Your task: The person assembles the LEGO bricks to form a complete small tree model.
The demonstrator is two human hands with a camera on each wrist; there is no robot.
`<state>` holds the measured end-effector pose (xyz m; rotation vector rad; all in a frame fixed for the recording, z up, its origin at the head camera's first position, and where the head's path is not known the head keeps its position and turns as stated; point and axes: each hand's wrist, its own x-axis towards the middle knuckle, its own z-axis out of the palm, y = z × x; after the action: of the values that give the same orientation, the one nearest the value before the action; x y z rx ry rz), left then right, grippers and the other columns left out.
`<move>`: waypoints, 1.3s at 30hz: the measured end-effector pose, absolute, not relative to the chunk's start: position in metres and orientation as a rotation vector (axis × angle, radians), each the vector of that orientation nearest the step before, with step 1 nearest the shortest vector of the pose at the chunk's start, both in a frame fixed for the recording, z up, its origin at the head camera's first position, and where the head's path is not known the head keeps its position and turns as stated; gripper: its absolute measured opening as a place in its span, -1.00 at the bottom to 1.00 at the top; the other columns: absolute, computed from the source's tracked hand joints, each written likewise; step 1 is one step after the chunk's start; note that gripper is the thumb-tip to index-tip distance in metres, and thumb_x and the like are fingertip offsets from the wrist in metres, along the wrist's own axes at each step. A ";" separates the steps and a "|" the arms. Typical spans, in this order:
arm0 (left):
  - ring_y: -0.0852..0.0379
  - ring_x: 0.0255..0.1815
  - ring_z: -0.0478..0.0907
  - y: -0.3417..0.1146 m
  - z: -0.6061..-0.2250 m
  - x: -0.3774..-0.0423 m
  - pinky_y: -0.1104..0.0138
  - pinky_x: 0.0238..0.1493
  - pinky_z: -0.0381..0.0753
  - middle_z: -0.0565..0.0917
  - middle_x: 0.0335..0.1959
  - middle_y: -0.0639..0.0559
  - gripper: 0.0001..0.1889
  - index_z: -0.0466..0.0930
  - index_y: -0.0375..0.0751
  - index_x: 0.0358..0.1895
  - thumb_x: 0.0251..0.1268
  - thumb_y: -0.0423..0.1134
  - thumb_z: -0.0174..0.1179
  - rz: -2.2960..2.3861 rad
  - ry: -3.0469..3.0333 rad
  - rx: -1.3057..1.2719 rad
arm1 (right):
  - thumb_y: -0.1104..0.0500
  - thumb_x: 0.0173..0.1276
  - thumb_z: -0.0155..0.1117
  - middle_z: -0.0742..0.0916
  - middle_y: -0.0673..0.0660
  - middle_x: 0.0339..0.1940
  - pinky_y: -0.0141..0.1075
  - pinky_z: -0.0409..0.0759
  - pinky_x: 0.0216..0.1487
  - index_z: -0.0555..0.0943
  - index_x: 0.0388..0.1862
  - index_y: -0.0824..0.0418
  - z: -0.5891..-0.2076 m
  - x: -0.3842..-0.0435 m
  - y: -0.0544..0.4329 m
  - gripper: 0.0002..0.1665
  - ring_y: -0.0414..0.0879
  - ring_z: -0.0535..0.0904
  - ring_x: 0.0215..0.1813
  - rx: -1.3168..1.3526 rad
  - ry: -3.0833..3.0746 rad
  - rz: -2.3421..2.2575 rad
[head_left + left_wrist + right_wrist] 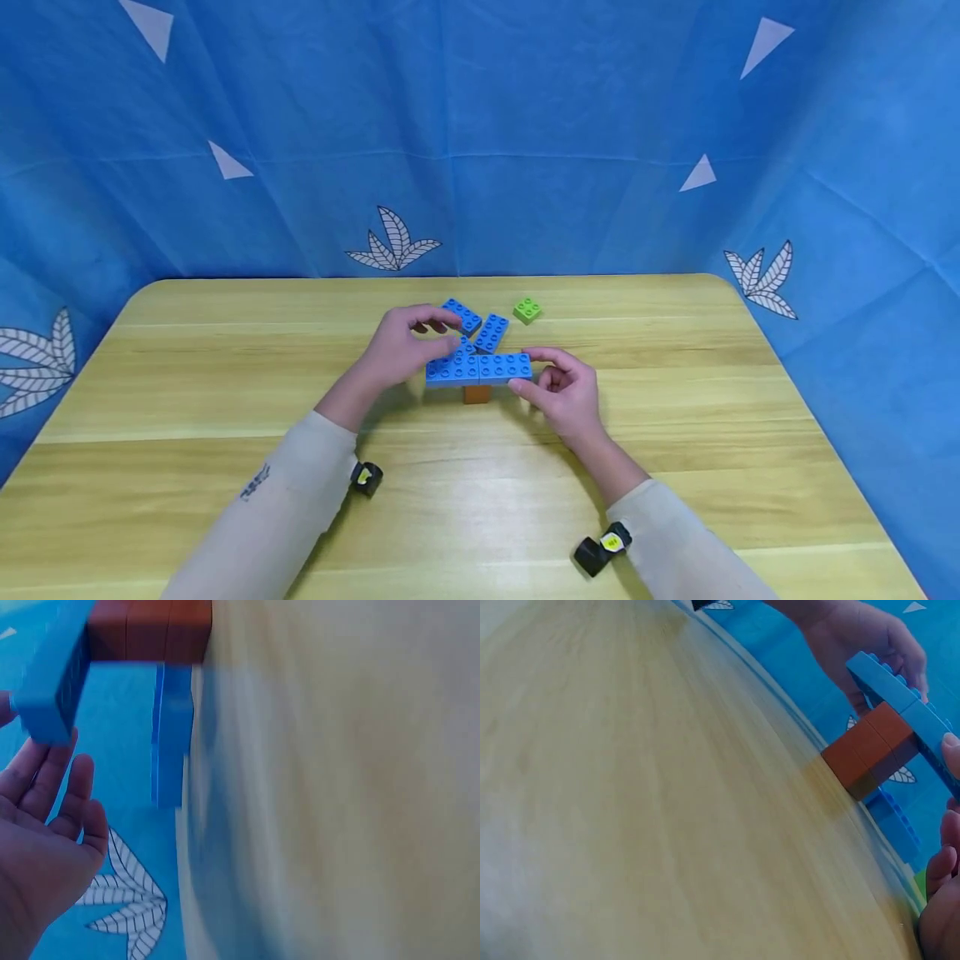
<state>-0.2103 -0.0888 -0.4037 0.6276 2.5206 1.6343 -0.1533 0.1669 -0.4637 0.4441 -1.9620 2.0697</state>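
A bumpy blue block is pinched by the right hand; whether the left hand grips cannot be told. Brown blocks below the fingers are partly hidden.

Your sleeves were pale grey-beige, the left dark-printed; your wrist cameras black, yellow-labelled. You had blue bricks, brown bricks (more orange in your head view), a lime-green brick. Tabletop was pale yellow, streak-grained; backdrop blue with white triangles, dark-lined white leaves.
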 end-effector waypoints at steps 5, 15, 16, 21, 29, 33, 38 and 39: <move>0.02 -0.04 0.52 -0.101 -0.407 -0.231 0.08 0.04 0.43 0.67 0.00 -0.04 -0.67 0.68 -0.28 0.06 0.27 -0.24 0.36 1.636 2.566 0.538 | 0.56 0.09 0.47 0.51 0.22 -0.70 -0.42 0.26 -0.69 0.67 -0.03 0.44 -0.464 -0.153 0.167 -0.58 -0.12 0.34 -0.66 0.455 -1.964 2.070; -0.05 -0.03 0.49 -0.108 -0.419 -0.262 0.15 -0.26 0.51 0.54 0.19 -0.11 -0.50 0.55 -0.19 0.28 0.29 -0.18 0.38 1.603 2.512 0.326 | 0.57 0.09 0.45 0.57 0.29 -0.62 -0.41 0.26 -0.71 0.66 -0.02 0.46 -0.464 -0.156 0.163 -0.58 -0.12 0.36 -0.67 0.473 -1.934 2.102; -0.05 -0.03 0.48 -0.109 -0.420 -0.265 0.15 -0.28 0.50 0.53 0.20 -0.09 -0.49 0.55 -0.17 0.28 0.28 -0.18 0.38 1.597 2.511 0.307 | 0.57 0.09 0.45 0.60 0.31 -0.56 -0.41 0.27 -0.70 0.66 -0.02 0.46 -0.464 -0.157 0.162 -0.58 -0.12 0.37 -0.66 0.475 -1.934 2.104; -0.04 -0.07 0.42 -0.108 -0.427 -0.276 0.18 -0.33 0.49 0.51 0.17 -0.03 -0.44 0.52 -0.12 0.33 0.25 -0.20 0.40 1.496 2.527 0.306 | 0.56 0.09 0.47 0.64 0.39 -0.41 -0.43 0.28 -0.69 0.66 -0.03 0.45 -0.465 -0.158 0.161 -0.59 -0.12 0.37 -0.66 0.470 -1.944 2.110; -0.02 -0.21 0.42 -0.096 -0.434 -0.284 0.23 -0.29 0.47 0.52 0.11 -0.01 -0.36 0.47 -0.09 0.39 0.21 -0.33 0.41 1.322 2.576 0.413 | 0.56 0.08 0.48 0.62 0.38 -0.46 -0.43 0.28 -0.69 0.67 -0.04 0.44 -0.465 -0.157 0.163 -0.59 -0.12 0.37 -0.66 0.448 -1.947 2.103; 0.00 -0.34 0.41 -0.091 -0.437 -0.287 0.24 -0.31 0.42 0.55 0.12 -0.02 -0.39 0.50 -0.15 0.37 0.21 -0.37 0.40 1.249 2.631 0.512 | 0.55 0.08 0.48 0.65 0.39 -0.38 -0.43 0.29 -0.69 0.68 -0.04 0.43 -0.464 -0.157 0.165 -0.59 -0.11 0.37 -0.65 0.446 -1.954 2.089; 0.00 -0.38 0.41 -0.091 -0.442 -0.287 0.24 -0.32 0.40 0.55 -0.10 -0.06 -0.48 0.56 -0.20 0.29 0.24 -0.37 0.39 1.266 2.651 0.488 | 0.56 0.09 0.47 0.64 0.40 -0.38 -0.42 0.28 -0.70 0.67 -0.04 0.43 -0.464 -0.155 0.167 -0.59 -0.10 0.37 -0.66 0.449 -1.959 2.083; 0.00 -0.36 0.41 -0.092 -0.442 -0.286 0.24 -0.31 0.40 0.54 -0.13 -0.07 -0.49 0.57 -0.20 0.27 0.24 -0.37 0.39 1.272 2.655 0.471 | 0.56 0.09 0.47 0.64 0.42 -0.36 -0.42 0.27 -0.70 0.68 -0.04 0.43 -0.464 -0.155 0.167 -0.59 -0.10 0.37 -0.66 0.447 -1.962 2.084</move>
<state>-0.2859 -0.0916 -0.4420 0.4712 2.6547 1.2724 -0.1553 0.1670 -0.4639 0.4465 -1.9616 2.0843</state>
